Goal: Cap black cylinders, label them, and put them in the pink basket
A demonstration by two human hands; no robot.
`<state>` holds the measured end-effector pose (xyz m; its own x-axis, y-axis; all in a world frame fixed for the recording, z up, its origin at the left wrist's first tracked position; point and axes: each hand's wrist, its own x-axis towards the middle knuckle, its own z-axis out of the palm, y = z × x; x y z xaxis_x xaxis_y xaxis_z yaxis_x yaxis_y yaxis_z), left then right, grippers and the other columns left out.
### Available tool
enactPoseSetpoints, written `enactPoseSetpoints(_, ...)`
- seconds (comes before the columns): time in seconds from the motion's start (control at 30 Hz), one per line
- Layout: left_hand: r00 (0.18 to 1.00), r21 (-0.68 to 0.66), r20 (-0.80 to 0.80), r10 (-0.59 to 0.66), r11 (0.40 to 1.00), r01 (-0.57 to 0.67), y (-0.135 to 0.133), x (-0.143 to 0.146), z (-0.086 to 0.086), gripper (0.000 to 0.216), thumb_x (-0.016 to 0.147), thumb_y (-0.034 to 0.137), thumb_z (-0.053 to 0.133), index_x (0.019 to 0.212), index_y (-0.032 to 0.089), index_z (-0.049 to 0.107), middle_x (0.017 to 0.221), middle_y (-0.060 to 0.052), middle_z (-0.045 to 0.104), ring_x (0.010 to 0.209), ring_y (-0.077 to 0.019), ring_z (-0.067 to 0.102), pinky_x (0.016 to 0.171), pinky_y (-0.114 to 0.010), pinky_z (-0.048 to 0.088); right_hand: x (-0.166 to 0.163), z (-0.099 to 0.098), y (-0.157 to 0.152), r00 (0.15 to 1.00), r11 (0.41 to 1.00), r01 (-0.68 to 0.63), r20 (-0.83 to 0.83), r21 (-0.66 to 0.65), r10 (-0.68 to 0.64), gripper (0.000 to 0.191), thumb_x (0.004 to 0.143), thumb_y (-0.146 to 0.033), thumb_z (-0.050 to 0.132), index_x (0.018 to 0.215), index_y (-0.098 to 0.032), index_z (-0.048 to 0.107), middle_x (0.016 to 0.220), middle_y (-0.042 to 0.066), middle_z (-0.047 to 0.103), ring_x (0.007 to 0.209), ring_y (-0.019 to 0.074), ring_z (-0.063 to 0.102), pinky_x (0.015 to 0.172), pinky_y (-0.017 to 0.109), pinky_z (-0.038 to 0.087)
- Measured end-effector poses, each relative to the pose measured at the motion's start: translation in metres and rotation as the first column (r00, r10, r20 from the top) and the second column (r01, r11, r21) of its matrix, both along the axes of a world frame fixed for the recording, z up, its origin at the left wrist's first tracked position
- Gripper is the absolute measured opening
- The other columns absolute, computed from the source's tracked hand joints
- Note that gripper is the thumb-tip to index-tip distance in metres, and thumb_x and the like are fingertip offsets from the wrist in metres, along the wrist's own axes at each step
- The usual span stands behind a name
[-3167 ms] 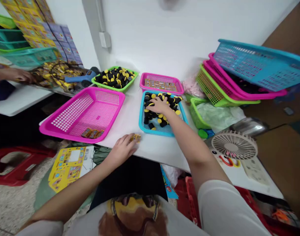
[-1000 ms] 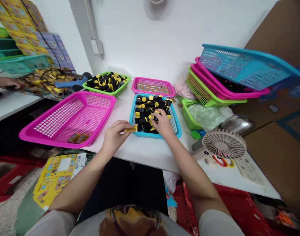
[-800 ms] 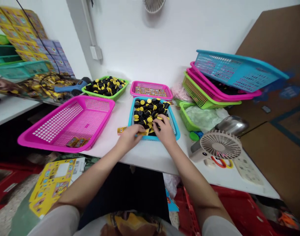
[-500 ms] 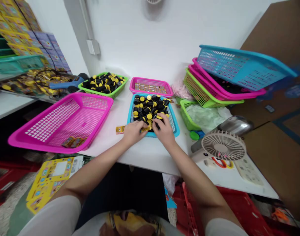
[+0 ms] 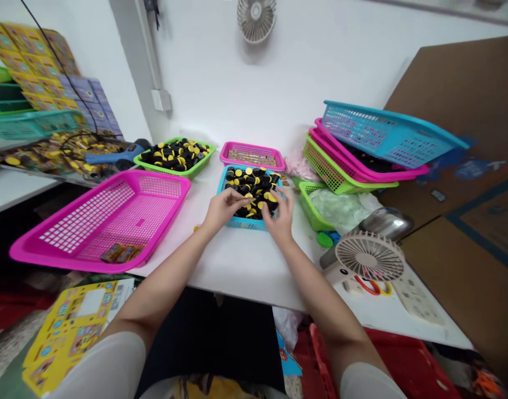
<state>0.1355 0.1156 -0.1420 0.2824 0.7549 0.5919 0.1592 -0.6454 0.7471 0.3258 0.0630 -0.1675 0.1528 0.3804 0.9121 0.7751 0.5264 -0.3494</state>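
Observation:
A blue basket (image 5: 248,223) in front of me holds many small black cylinders with yellow caps (image 5: 258,185). Over its left front part is my left hand (image 5: 224,210), thumb and fingers pinched on a thin yellowish printed strip whose middle the hand hides. A small yellow end (image 5: 196,228) shows left of that wrist. My right hand (image 5: 281,216) hovers at the basket's right front, thumb and fingers apart around black-and-yellow cylinders; whether it touches any I cannot tell.
A pink basket (image 5: 154,185) with a few printed packets (image 5: 123,253) stands at left. Behind are a green basket (image 5: 196,169) of cylinders and a pink basket (image 5: 274,152) of small packed pieces. Stacked baskets (image 5: 387,133) and a small fan (image 5: 369,256) stand at right.
My right hand has opened and drawn slightly away from the left. My left hand has lifted a little, its strip now mostly hidden. The view has tilted upward.

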Motion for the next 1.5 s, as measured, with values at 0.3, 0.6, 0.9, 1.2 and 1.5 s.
enactPoseSetpoints(0.3,0.945,0.085,-0.097,-0.313,0.943,0.322,-0.030,0.010,-0.016,0.057,0.102,0.046,0.057,0.147,0.017,0.039,0.080,-0.002,0.077,0.076,-0.0168,0.077,0.074,-0.025,0.058,0.016,0.000,-0.036,0.861,0.988,-0.143,-0.486,0.057,0.153,0.035,0.081,-0.051,0.083,0.101,-0.023,0.077,0.108,0.008,0.070,0.097,0.0199,0.070,0.084,0.036,0.061)
enactPoseSetpoints(0.6,0.838,0.175,-0.221,-0.498,0.825,0.537,-0.020,-0.001,-0.042,0.037,0.107,0.036,0.050,0.137,0.020,0.036,0.106,-0.008,0.078,0.101,-0.0180,0.079,0.090,-0.030,0.062,0.010,0.011,-0.054,0.575,0.807,-0.585,-0.741,-0.077,0.346,0.037,0.071,-0.058,0.089,0.084,-0.027,0.073,0.075,-0.003,0.076,0.060,0.0139,0.066,0.060,0.030,0.059)
enactPoseSetpoints(0.9,0.832,0.105,-0.004,-0.555,0.827,0.552,-0.017,0.005,-0.041,0.058,0.106,0.044,0.056,0.147,0.024,0.021,0.114,-0.011,0.076,0.104,-0.0226,0.079,0.093,-0.041,0.065,0.003,0.007,-0.054,0.668,0.833,-0.540,-0.664,-0.120,0.337,0.036,0.071,-0.049,0.093,0.075,-0.025,0.067,0.088,-0.003,0.080,0.065,0.0093,0.070,0.063,0.023,0.060)
enactPoseSetpoints(1.2,0.813,0.021,0.202,-0.547,0.832,0.555,-0.030,0.011,-0.037,0.093,0.086,0.037,0.084,0.155,0.030,0.021,0.110,-0.007,0.077,0.099,-0.0232,0.080,0.094,-0.041,0.065,0.003,0.005,-0.057,0.776,0.804,-0.568,-0.438,-0.176,0.453,0.030,0.080,-0.045,0.088,0.081,-0.027,0.063,0.102,0.003,0.076,0.100,0.0184,0.074,0.087,0.037,0.062)
enactPoseSetpoints(1.5,0.930,0.128,0.008,-0.367,0.923,0.363,-0.034,0.010,-0.038,0.079,0.087,0.036,0.079,0.149,0.025,0.030,0.125,-0.012,0.073,0.109,-0.0237,0.078,0.088,-0.031,0.065,0.012,0.017,-0.063,0.781,0.726,-0.593,-0.468,-0.349,0.413,0.037,0.077,-0.043,0.088,0.106,-0.027,0.072,0.094,0.002,0.075,0.081,0.0151,0.072,0.074,0.031,0.062)
